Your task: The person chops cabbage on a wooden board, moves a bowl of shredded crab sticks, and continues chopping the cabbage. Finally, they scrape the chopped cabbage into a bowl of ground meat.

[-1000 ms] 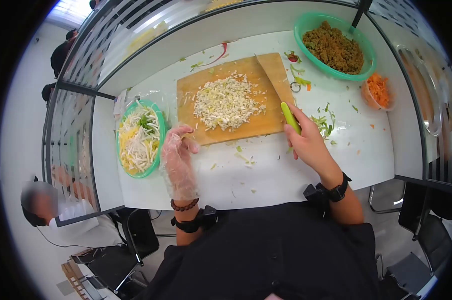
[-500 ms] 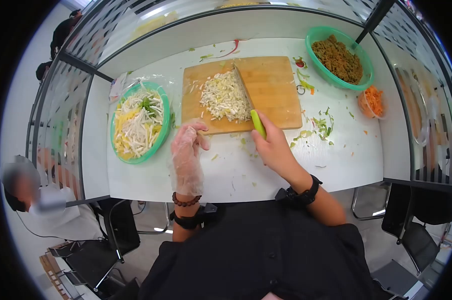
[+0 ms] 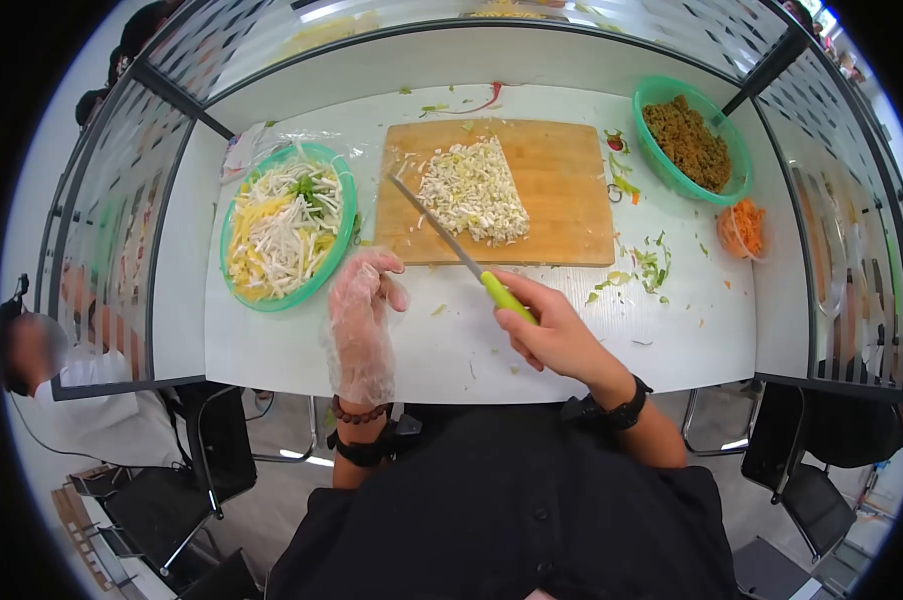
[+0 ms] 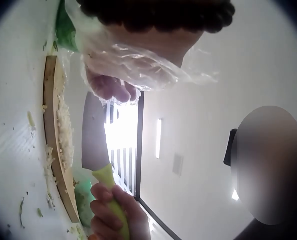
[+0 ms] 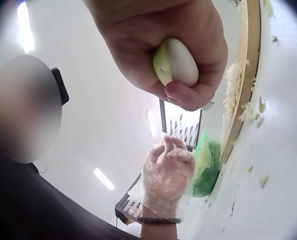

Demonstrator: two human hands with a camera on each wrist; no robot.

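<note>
Knife has swung left since the earlier frame: its steel blade [image 3: 439, 226] ran along the right edge of the chopped heap, and now it slants over the near left part of the board, tip pointing forward and left. I have the right hand [image 3: 561, 335] in front of the board's near edge, forearm angled in from the right, fingers wrapped round the lime-green handle [image 3: 508, 295]. Grip is clenched on that handle; the butt shows between fingers and palm in the right wrist view.

Left wrist view shows the blade raised clear of the board, near the fingertips of the left hand [image 3: 363, 315]. That hand wears a thin transparent plastic glove [image 3: 359, 365], fingers loosely bent, grip released. It hovers between the green plastic bowl of white and yellow strips [image 3: 347, 215] and the near left corner of the rectangular wooden board [image 3: 571, 200]; little change in its pose.

Pale heap of finely chopped pieces [image 3: 471, 190] sits on the left and middle of the board, its right side fairly straight now that the blade is off it. Board lies flat on the white table [image 3: 671, 340]. Far right: second green bowl with brown crumbly food [image 3: 736, 186], small clear tub of orange shreds [image 3: 741, 232] just beside it.
</note>
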